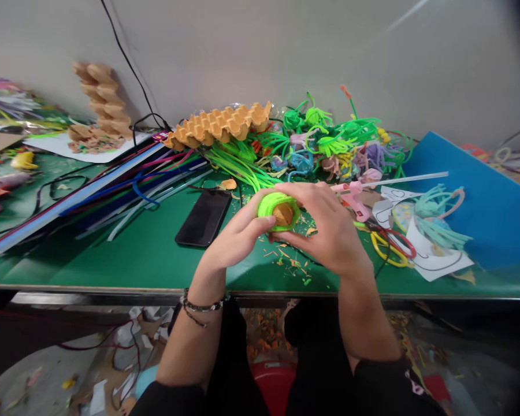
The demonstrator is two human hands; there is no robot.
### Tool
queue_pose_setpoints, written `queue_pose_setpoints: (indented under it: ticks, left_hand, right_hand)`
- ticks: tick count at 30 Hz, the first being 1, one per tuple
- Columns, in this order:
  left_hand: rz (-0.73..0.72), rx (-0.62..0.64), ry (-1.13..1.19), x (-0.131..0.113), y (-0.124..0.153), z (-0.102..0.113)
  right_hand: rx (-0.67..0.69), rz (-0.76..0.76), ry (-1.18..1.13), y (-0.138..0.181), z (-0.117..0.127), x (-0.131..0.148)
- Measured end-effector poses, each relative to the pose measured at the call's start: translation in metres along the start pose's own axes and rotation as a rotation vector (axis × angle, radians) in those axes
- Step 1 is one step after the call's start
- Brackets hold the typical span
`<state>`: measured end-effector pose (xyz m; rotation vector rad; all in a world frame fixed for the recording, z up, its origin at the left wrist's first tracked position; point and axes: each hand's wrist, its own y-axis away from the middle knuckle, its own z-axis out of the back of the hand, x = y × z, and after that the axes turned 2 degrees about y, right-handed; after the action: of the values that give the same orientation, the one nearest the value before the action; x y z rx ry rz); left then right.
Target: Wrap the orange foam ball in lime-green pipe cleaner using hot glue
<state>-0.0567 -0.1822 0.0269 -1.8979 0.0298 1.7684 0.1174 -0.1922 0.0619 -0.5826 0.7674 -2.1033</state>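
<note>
Above the green table (125, 254), both hands (329, 226) curled around a lime-green fuzzy piece (267, 204), forearms (369, 318) angled inward.

Your black phone (203, 218) lay flat on the green table (112, 263), screen up. To its right you had scissors (394, 264) with red and yellow handles, beside white paper cutouts (444, 266) bearing drawn black lines. A blue board (476, 214) covered the table's right end. Behind, a black cable (122, 51) hung down your grey wall (242, 46). Below, paper scraps (99, 398) littered the floor at your left.
</note>
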Motion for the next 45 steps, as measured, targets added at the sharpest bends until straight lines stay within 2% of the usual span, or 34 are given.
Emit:
queue_pose_setpoints:
  ticks: [4, 11, 13, 17, 19, 20, 21, 23, 24, 25, 27, 31, 37, 41, 45]
  left_hand:
    - [0.085, 0.015, 0.123, 0.005, -0.002, 0.001]
    - [0.104, -0.032, 0.249, 0.015, -0.009, -0.002]
    - [0.131, -0.036, 0.276, 0.017, -0.011, -0.001]
    - [0.255, -0.048, 0.362, 0.020, -0.017, 0.003]
    - [0.300, -0.059, 0.439, 0.021, -0.020, 0.004]
    - [0.311, -0.057, 0.480, 0.022, -0.021, 0.005]
    - [0.316, -0.051, 0.522, 0.023, -0.022, 0.007]
    - [0.325, -0.039, 0.595, 0.025, -0.023, 0.009]
    - [0.330, -0.037, 0.621, 0.026, -0.023, 0.011]
    - [0.334, -0.038, 0.638, 0.027, -0.023, 0.012]
    - [0.335, -0.038, 0.653, 0.029, -0.023, 0.014]
    - [0.307, -0.033, 0.664, 0.033, -0.023, 0.013]
    - [0.282, -0.070, 0.614, 0.035, -0.023, 0.009]
    - [0.305, -0.120, 0.559, 0.034, -0.022, 0.009]
    - [0.301, -0.202, 0.521, 0.033, -0.023, 0.008]
  right_hand:
    - [0.028, 0.001, -0.001, 0.000, 0.000, -0.003]
    - [0.037, -0.018, -0.093, 0.002, 0.007, -0.012]
    - [-0.063, -0.084, -0.080, 0.006, 0.015, -0.017]
    - [-0.437, -0.283, 0.035, 0.017, 0.035, -0.025]
    - [-0.517, -0.452, 0.177, 0.023, 0.046, -0.029]
    - [-0.486, -0.577, 0.282, 0.027, 0.050, -0.033]
    - [-0.391, -0.730, 0.399, 0.030, 0.054, -0.038]
    - [-0.094, -1.042, 0.568, 0.038, 0.058, -0.054]
    - [0.070, -1.168, 0.570, 0.041, 0.057, -0.064]
    - [0.122, -1.214, 0.566, 0.045, 0.055, -0.075]
    - [0.161, -1.241, 0.547, 0.053, 0.046, -0.099]
    - [0.217, -1.100, 0.361, 0.064, 0.023, -0.133]
    - [0.222, -1.027, 0.317, 0.068, 0.013, -0.139]
    - [0.084, -1.033, 0.337, 0.065, 0.017, -0.140]
    - [-0.228, -1.096, 0.168, 0.059, 0.022, -0.135]
